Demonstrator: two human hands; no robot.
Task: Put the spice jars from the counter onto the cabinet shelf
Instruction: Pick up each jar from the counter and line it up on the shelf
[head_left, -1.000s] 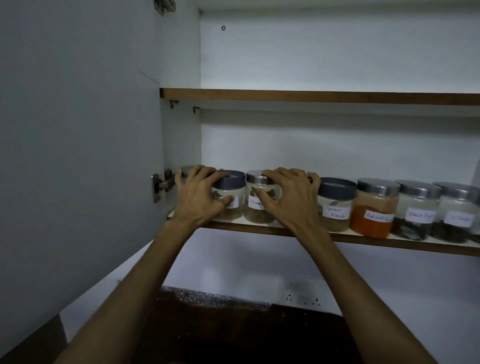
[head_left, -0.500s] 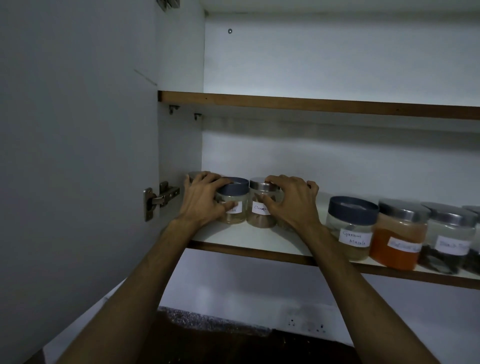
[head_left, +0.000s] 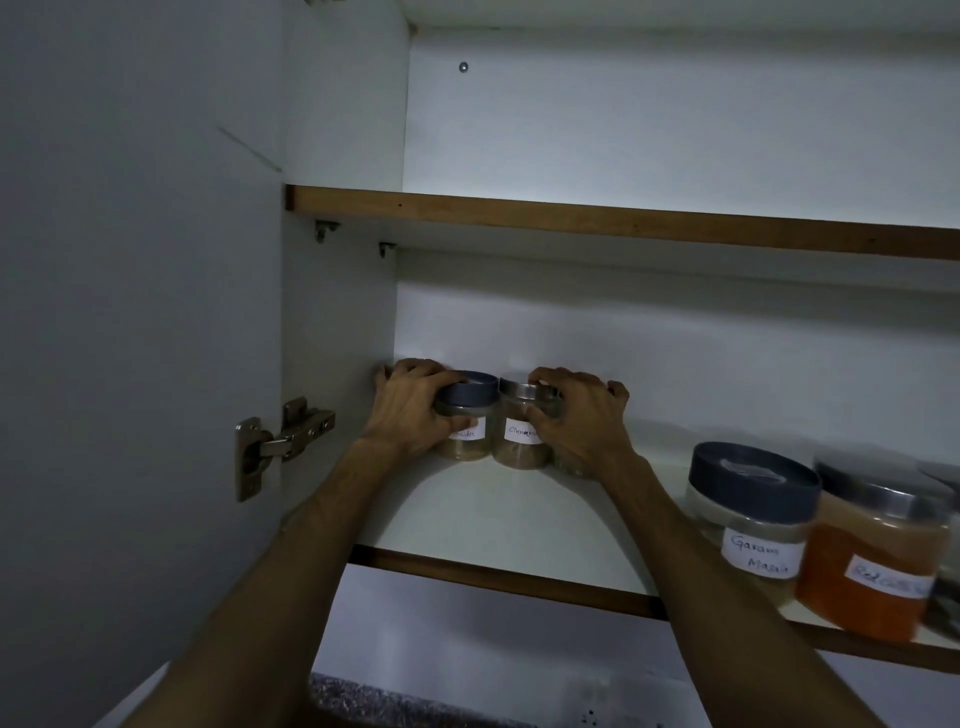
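Note:
Two small spice jars stand side by side at the back left of the lower cabinet shelf (head_left: 498, 525). The dark-lidded jar (head_left: 467, 415) is gripped by my left hand (head_left: 410, 410), which also covers another jar at the far left. The silver-lidded jar labelled Cinnamon (head_left: 519, 426) is touched by the thumb of my right hand (head_left: 582, 421), which wraps over a further jar, mostly hidden. At the front right stand the Garam Masala jar (head_left: 753, 514) and an orange red chilli jar (head_left: 878, 561).
The open cabinet door (head_left: 130, 364) with its metal hinge (head_left: 280, 441) fills the left. The upper shelf (head_left: 623, 223) is above. More jars are cut off at the right edge. Below, a speckled counter edge (head_left: 395, 701) and a wall socket (head_left: 618, 714) show.
Both hands have pushed the left group of jars from the shelf's front edge back towards the rear wall. The view has tilted up and closer, so the right jars now sit lower right.

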